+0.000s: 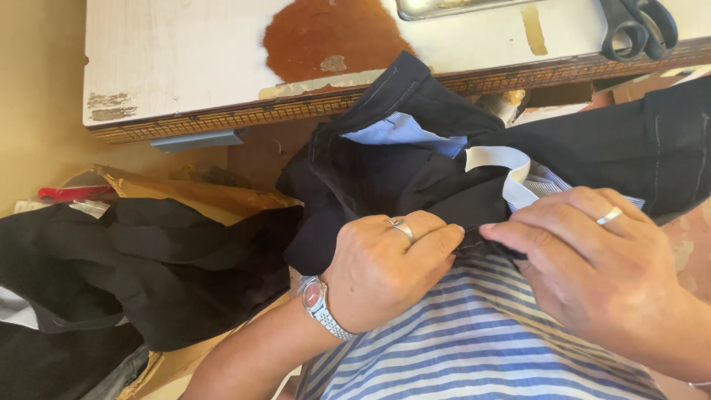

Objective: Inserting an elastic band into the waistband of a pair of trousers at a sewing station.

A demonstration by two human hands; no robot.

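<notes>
Head view: both hands meet at one edge of a dark garment [415,178] held over the lap, below the worn table edge [222,122].
Left hand [381,270]: fingers curled closed, thumb and forefinger pinching the dark cloth edge; ring and wristwatch [320,302] visible.
Right hand [592,259]: fingers closed, fingertips pressing the same edge just beside the left hand's pinch.
Garment position: bunched between table and body, with striped lining [396,132] and a white band [511,172] exposed.
Technique: keep both pinches close together and the edge taut, working in short sections.
Surroundings: black scissors [641,28] on the table, well apart; more dark cloth [148,267] heaped at left.
</notes>
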